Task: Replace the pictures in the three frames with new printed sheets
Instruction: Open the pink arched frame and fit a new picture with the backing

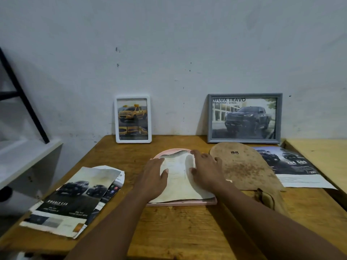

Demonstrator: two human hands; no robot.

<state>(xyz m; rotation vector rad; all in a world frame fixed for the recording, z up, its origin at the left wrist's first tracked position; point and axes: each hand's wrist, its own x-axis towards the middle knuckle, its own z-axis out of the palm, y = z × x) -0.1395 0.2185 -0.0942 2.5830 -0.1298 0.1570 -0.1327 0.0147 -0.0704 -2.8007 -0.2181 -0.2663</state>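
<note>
A pink arched frame (180, 203) lies face down in the middle of the wooden table (187, 231). A pale, curled sheet (178, 177) lies on its back. My left hand (153, 177) presses the sheet's left edge with flat fingers. My right hand (205, 170) rests on the sheet's right side, fingers spread and slightly bent. The frame's brown arched backing board (244, 166) lies just to the right. A white frame (133, 119) with a yellow truck picture and a grey frame (244, 118) with a dark truck picture lean against the wall.
Car brochure sheets (71, 201) lie at the table's left front. Another printed car sheet (293, 166) lies at the right, partly under the backing board. A white shelf (24, 160) with a black bar stands at the left. A lighter table (323, 156) adjoins on the right.
</note>
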